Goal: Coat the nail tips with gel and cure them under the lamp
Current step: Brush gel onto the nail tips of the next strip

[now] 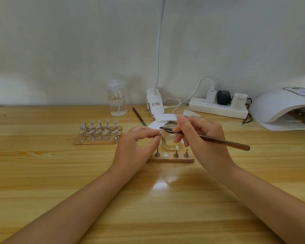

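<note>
From the head view, the wooden table [42, 173] is busy along its far edge: a clear pump bottle [117, 101] partly filled with clear liquid, a clip-on desk lamp [154, 101] with its white neck rising out of sight, a power strip [217, 107] carrying three plugs, and a spare brush [139, 116] lying near white wipes [164, 118]. At far right the curing lamp [282, 108] shelters a rack of stands in its mouth. At left sits a wooden rack [98, 136] crowded with nail tips on metal stands.

The left hand [136, 147] pinches one nail tip [159, 132] just over the glass jar [169, 136], which holds clear gel. The right hand [199, 138] grips a brush [224, 141], bristles at that tip. Both hands partly hide the jar and the near holder strip [171, 158], which has one bare magnet.
</note>
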Motion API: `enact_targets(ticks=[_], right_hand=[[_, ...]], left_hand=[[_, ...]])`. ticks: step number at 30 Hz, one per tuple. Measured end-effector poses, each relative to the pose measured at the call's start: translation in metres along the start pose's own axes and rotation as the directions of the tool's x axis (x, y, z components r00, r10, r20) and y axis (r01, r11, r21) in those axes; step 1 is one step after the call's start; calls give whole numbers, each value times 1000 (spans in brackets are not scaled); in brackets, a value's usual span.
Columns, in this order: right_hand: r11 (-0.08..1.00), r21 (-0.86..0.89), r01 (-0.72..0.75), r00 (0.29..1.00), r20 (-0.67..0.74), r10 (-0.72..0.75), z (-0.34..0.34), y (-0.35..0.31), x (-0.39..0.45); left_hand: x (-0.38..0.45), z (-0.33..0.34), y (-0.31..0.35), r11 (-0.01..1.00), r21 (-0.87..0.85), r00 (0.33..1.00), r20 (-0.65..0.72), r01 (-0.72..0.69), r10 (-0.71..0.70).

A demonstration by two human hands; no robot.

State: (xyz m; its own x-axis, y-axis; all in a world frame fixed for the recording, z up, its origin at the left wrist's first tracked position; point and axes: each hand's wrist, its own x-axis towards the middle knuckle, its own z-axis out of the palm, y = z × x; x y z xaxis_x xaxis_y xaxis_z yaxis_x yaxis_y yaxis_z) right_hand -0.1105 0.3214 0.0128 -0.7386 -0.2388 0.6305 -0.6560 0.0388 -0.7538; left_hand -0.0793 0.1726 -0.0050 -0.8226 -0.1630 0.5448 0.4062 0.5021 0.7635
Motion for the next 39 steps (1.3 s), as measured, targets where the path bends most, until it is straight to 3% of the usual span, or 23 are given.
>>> enact_targets(ticks=[8, 18, 26, 39], right_hand=[[1000, -3, -28, 999, -30, 28, 2, 1, -1], [990, 120, -72, 990, -116, 86, -1, -4, -2], [997, 20, -73, 995, -71, 74, 3, -2, -2], [983, 153, -100, 982, -143, 123, -1, -5, -2]], left_hand=[[0, 1, 0, 1000, 3, 1000, -10, -14, 14], [-1, 0, -1, 1000, 4, 1000, -9, -23, 23], [0, 2, -2, 999, 11, 999, -10, -33, 33], [0, 1, -3, 998, 14, 998, -5, -56, 56]])
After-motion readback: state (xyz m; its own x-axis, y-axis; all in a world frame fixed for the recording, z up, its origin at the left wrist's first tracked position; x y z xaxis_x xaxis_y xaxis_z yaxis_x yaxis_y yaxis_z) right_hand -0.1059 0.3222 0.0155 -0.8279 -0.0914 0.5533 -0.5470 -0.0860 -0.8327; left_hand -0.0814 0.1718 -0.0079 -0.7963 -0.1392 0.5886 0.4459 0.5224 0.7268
